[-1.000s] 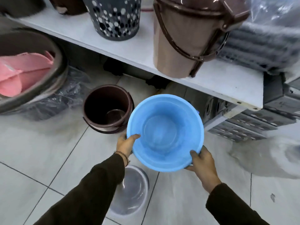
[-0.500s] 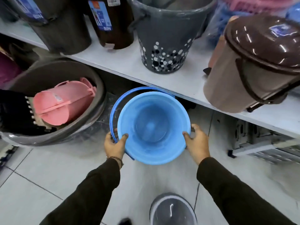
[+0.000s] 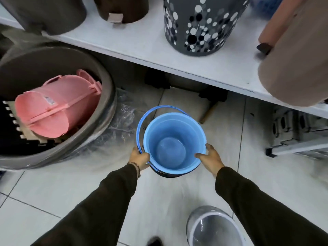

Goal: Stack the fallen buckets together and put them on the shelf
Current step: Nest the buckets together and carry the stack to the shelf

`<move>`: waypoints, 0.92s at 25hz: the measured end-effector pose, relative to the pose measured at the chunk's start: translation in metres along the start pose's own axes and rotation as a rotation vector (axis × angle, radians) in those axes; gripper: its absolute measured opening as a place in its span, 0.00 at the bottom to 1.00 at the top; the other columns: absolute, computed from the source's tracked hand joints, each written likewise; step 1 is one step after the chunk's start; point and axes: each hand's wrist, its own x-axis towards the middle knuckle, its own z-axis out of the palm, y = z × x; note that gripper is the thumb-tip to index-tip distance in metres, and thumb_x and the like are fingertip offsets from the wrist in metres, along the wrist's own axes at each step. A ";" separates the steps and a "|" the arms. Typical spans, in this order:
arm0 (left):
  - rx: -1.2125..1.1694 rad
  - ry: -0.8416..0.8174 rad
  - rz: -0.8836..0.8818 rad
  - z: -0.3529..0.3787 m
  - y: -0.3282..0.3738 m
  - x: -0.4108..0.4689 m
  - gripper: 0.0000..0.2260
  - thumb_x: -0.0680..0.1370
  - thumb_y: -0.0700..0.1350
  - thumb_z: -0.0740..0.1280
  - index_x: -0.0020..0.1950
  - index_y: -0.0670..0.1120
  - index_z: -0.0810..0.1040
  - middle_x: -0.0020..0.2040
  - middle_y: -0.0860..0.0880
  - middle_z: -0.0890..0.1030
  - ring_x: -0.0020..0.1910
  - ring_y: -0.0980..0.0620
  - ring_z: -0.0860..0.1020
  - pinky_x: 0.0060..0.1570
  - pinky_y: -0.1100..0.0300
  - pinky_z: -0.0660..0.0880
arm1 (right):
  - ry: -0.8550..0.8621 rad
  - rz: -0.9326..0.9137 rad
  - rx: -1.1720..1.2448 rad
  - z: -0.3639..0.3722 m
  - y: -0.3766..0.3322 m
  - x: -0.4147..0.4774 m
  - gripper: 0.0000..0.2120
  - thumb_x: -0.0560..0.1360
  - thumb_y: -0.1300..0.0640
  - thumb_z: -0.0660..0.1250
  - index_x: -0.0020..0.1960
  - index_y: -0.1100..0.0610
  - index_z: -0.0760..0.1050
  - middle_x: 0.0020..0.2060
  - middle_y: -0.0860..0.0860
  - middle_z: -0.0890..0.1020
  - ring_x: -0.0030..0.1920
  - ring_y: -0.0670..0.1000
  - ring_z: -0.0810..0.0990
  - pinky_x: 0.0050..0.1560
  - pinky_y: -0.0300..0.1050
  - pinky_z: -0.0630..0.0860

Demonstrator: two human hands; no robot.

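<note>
A light blue bucket [image 3: 173, 146] with a blue handle stands upright over the floor in front of the shelf. It sits inside a dark brown bucket [image 3: 169, 174], of which only a sliver shows below the blue rim. My left hand [image 3: 139, 158] grips the blue rim and handle on the left side. My right hand [image 3: 210, 157] holds the rim on the right, thumb inside. The white shelf [image 3: 152, 50] runs across the top of the view.
On the shelf stand a grey dotted bin [image 3: 200, 25], a tan lidded bin [image 3: 294, 59] and dark bins [image 3: 122, 9]. A big grey tub [image 3: 106, 86] at left holds a pink bucket [image 3: 56, 105]. A clear lid [image 3: 214, 228] lies on the tiled floor.
The blue bucket went down from tilted in the air into the brown bucket on the floor. Both hands stayed on its rim. The camera shifted left and tilted.
</note>
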 end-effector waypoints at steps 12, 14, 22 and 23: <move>0.812 -0.054 0.627 -0.008 -0.074 -0.076 0.30 0.74 0.44 0.67 0.75 0.52 0.64 0.79 0.46 0.57 0.78 0.47 0.59 0.75 0.54 0.59 | 0.064 0.069 0.112 -0.030 0.089 -0.077 0.35 0.77 0.46 0.66 0.79 0.50 0.56 0.79 0.51 0.58 0.77 0.55 0.60 0.75 0.52 0.59; 0.831 -0.071 0.690 -0.001 -0.111 -0.099 0.21 0.74 0.42 0.65 0.67 0.54 0.74 0.71 0.51 0.71 0.70 0.51 0.70 0.73 0.53 0.65 | 0.101 0.128 0.085 -0.044 0.137 -0.102 0.34 0.78 0.47 0.66 0.79 0.52 0.56 0.79 0.53 0.57 0.77 0.56 0.59 0.77 0.54 0.59; 0.723 -0.233 -0.049 0.055 -0.348 -0.106 0.33 0.76 0.52 0.69 0.77 0.45 0.59 0.72 0.41 0.72 0.70 0.42 0.72 0.70 0.54 0.67 | 0.155 0.498 0.152 -0.045 0.361 -0.161 0.28 0.75 0.59 0.70 0.70 0.68 0.63 0.65 0.64 0.74 0.62 0.63 0.76 0.61 0.53 0.73; 0.669 -0.217 -0.069 0.061 -0.367 -0.102 0.33 0.76 0.50 0.69 0.77 0.45 0.60 0.70 0.39 0.74 0.68 0.40 0.74 0.68 0.50 0.70 | 0.103 0.485 0.216 -0.039 0.377 -0.161 0.27 0.76 0.59 0.69 0.70 0.66 0.64 0.61 0.62 0.76 0.58 0.62 0.78 0.58 0.53 0.75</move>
